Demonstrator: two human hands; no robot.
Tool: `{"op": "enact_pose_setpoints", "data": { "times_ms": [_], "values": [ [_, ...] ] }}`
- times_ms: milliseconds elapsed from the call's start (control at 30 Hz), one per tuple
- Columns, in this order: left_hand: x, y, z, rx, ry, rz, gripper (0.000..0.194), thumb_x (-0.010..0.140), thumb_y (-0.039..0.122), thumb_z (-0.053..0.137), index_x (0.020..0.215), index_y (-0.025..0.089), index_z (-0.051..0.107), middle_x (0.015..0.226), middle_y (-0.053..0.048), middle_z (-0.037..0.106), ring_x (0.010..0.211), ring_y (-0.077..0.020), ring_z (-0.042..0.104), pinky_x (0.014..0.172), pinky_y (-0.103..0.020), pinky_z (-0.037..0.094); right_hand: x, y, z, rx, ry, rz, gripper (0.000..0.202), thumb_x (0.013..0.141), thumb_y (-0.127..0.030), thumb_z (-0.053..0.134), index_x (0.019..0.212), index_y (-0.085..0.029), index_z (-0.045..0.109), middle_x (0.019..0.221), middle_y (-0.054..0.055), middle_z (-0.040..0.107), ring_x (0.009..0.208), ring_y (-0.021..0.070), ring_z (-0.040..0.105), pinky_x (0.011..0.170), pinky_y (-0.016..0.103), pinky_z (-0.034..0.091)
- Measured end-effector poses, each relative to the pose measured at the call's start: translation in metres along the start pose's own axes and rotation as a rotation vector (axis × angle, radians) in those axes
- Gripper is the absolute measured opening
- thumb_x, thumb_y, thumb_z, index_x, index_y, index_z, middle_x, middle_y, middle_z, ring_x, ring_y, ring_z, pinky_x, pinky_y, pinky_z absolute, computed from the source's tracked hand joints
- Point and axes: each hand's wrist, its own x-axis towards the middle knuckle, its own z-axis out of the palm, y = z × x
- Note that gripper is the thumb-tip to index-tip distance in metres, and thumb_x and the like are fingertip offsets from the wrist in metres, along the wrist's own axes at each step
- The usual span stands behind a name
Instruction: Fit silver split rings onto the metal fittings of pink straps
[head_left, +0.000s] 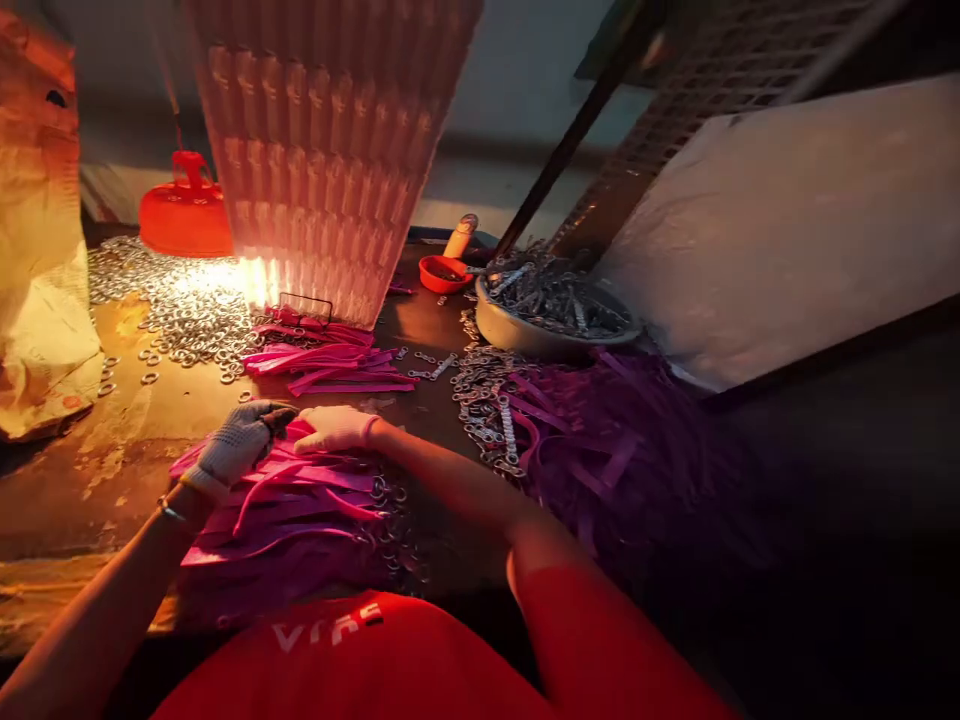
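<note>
Work surface seen from above, hands at ctr-left of frame. L hand (238,445), in a pale knit glove w/ fingertips dark, & R hand (336,428), in a paler glove, meet at the far edge of the near pink straps (289,500). Fingers of both are bent inward; pink shows just under the R fingers, but whether either hand grips a strap can't be told. The straps lie crosswise, lower ctr-left, w/ metal rings (394,530) along their R ends; near edge of the pile sits by the table's front edge, lower left.

Open room: tabletop (135,425) shows as a broad patch L of the L hand, as a narrow strip btwn the hands & the far pink bundle (337,365), & as a lane R of the rings, partly crossed by the R forearm (450,470).

Bounds: loose ring heap (187,310) & red lamp (187,210), upper left; sack (41,230), far left edge; corrugated sheet (322,130), upper ctr, its low edge just behind the far bundle; red bowl (436,284), upper ctr; basin (517,328) w/ metal links, R of ctr; purple straps (622,450) below it, fading into shadow toward lower right
</note>
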Motion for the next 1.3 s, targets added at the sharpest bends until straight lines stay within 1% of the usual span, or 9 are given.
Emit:
{"op": "enact_pose_setpoints", "data": {
  "times_ms": [200, 400, 467, 533, 600, 800, 1033, 1200, 1300],
  "values": [
    [0.021, 0.012, 0.024, -0.797, 0.008, -0.503, 0.028, 0.098, 0.01, 0.036, 0.087, 0.01, 0.062, 0.055, 0.002, 0.048, 0.033, -0.0035, 0.031, 0.029, -0.012, 0.02, -0.034, 0.022, 0.003, -0.046, -0.02, 0.055, 0.036, 0.09, -0.024, 0.056, 0.124, -0.022, 0.065, 0.111, 0.008, 0.075, 0.091, 0.0221, 0.069, 0.068, 0.027, 0.046],
    [0.035, 0.02, 0.049, -0.956, -0.052, -0.571, 0.031, 0.097, 0.008, 0.029, 0.099, 0.009, 0.06, 0.071, -0.007, 0.057, 0.043, -0.0088, 0.049, 0.028, -0.012, 0.028, -0.066, 0.053, 0.002, 0.129, 0.105, -0.106, 0.04, 0.098, -0.04, 0.054, 0.133, -0.022, 0.063, 0.125, 0.005, 0.07, 0.106, 0.0186, 0.066, 0.082, 0.024, 0.047],
    [0.035, 0.017, 0.057, -0.95, -0.034, -0.597, 0.028, 0.095, 0.003, 0.031, 0.098, 0.009, 0.059, 0.069, -0.004, 0.054, 0.04, -0.0065, 0.045, 0.028, -0.01, 0.026, -0.08, 0.082, -0.003, 0.098, 0.224, 0.109, 0.034, 0.102, -0.041, 0.049, 0.127, -0.027, 0.068, 0.123, 0.002, 0.07, 0.107, 0.0152, 0.064, 0.087, 0.022, 0.045],
    [0.033, 0.013, 0.064, -0.945, -0.038, -0.614, 0.024, 0.094, 0.002, 0.034, 0.095, 0.01, 0.057, 0.066, -0.001, 0.051, 0.037, -0.0039, 0.037, 0.028, -0.01, 0.023, -0.097, 0.117, -0.007, -0.083, 0.318, 0.517, 0.032, 0.102, -0.036, 0.048, 0.121, -0.025, 0.071, 0.118, 0.006, 0.072, 0.108, 0.0177, 0.063, 0.09, 0.026, 0.044],
    [0.029, 0.009, 0.07, -0.941, -0.068, -0.605, 0.021, 0.097, 0.005, 0.036, 0.092, 0.012, 0.056, 0.065, 0.001, 0.049, 0.035, -0.003, 0.032, 0.027, -0.011, 0.021, -0.114, 0.15, -0.006, -0.194, 0.299, 0.747, 0.03, 0.098, -0.023, 0.052, 0.114, -0.009, 0.073, 0.114, 0.023, 0.07, 0.11, 0.0284, 0.063, 0.091, 0.037, 0.044],
    [0.019, 0.007, 0.079, -0.898, -0.113, -0.562, 0.017, 0.099, 0.02, 0.049, 0.087, 0.011, 0.057, 0.063, 0.0, 0.053, 0.035, -0.0033, 0.036, 0.027, -0.011, 0.023, -0.132, 0.186, 0.018, -0.33, 0.192, 0.843, 0.028, 0.089, -0.004, 0.05, 0.102, -0.002, 0.074, 0.104, 0.029, 0.069, 0.106, 0.0349, 0.065, 0.087, 0.043, 0.045],
    [0.003, 0.01, 0.061, -0.891, -0.127, -0.595, 0.032, 0.099, 0.033, 0.047, 0.108, 0.007, 0.063, 0.077, -0.01, 0.066, 0.045, -0.0145, 0.059, 0.027, -0.018, 0.034, -0.117, 0.144, 0.017, -0.287, 0.319, 0.751, 0.033, 0.097, -0.014, 0.043, 0.114, -0.014, 0.072, 0.109, 0.018, 0.073, 0.103, 0.0266, 0.069, 0.085, 0.034, 0.049],
    [-0.009, 0.005, 0.061, -0.769, -0.064, -0.521, 0.023, 0.095, 0.018, 0.047, 0.103, 0.006, 0.065, 0.067, -0.005, 0.062, 0.038, -0.0067, 0.046, 0.03, -0.015, 0.026, -0.095, 0.057, 0.013, 0.337, 0.684, 0.228, 0.027, 0.097, -0.027, 0.051, 0.115, -0.02, 0.069, 0.11, 0.006, 0.074, 0.101, 0.0182, 0.068, 0.092, 0.028, 0.05],
    [-0.017, 0.001, 0.062, -0.567, -0.126, -0.387, 0.023, 0.094, 0.028, 0.053, 0.084, 0.01, 0.065, 0.055, 0.0, 0.053, 0.035, -0.0058, 0.038, 0.032, -0.017, 0.023, -0.083, 0.011, 0.006, 0.644, 0.725, 0.038, 0.032, 0.094, -0.033, 0.056, 0.121, -0.02, 0.066, 0.112, 0.006, 0.073, 0.1, 0.0187, 0.067, 0.09, 0.03, 0.052]
  ]
}}
